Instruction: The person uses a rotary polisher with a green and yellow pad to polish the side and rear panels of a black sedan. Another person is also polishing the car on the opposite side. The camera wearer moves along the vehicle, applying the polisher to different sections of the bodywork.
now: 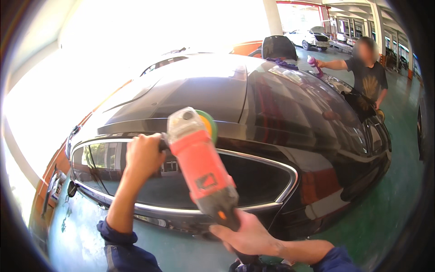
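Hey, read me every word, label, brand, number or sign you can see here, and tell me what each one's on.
No words or numbers can be read.
Polisher: a dark square mark on its red body, no legible letters.
Dark T-shirt: a yellowish graphic, no legible text.
Purple bottle: too small and blurred to read any label.
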Tool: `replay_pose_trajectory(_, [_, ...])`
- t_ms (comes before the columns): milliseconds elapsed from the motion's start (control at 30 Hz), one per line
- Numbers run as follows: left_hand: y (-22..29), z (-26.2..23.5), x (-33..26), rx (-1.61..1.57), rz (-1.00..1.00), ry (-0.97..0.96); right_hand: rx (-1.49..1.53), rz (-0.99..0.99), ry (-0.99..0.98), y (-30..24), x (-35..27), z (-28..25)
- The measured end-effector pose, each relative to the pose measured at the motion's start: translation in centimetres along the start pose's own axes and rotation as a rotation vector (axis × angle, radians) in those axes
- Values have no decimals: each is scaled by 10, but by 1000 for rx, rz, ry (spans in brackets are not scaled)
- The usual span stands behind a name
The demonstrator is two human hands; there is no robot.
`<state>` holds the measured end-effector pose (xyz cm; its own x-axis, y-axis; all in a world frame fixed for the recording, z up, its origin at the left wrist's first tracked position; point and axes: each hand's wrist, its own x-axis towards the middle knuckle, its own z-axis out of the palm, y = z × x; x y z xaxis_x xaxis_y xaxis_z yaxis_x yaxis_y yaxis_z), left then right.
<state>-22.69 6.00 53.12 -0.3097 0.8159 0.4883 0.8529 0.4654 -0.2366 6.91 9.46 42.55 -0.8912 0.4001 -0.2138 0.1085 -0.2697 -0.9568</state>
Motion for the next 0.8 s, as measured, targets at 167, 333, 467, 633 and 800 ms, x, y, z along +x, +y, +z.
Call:
replay_pose_trajectory(167, [89,-1,-24,38,95,-74,108,-95,129,55,-56,-38])
replay_pose_trajectory(333, [141,24,-44,-81,275,2,108,-38,316,105,-100,-40])
replay_pose_trajectory(467, [139,33,-46,-138,282,19,-63,-71,271,132,-76,-57])
replay_pose_trajectory(633, [45,41,-47,-51,29,87,-286,-367,240,102,3,-28])
replay_pose_trajectory(800, [-23,44,-53,-53,-136,239,-345,-418,62,79,66,-8])
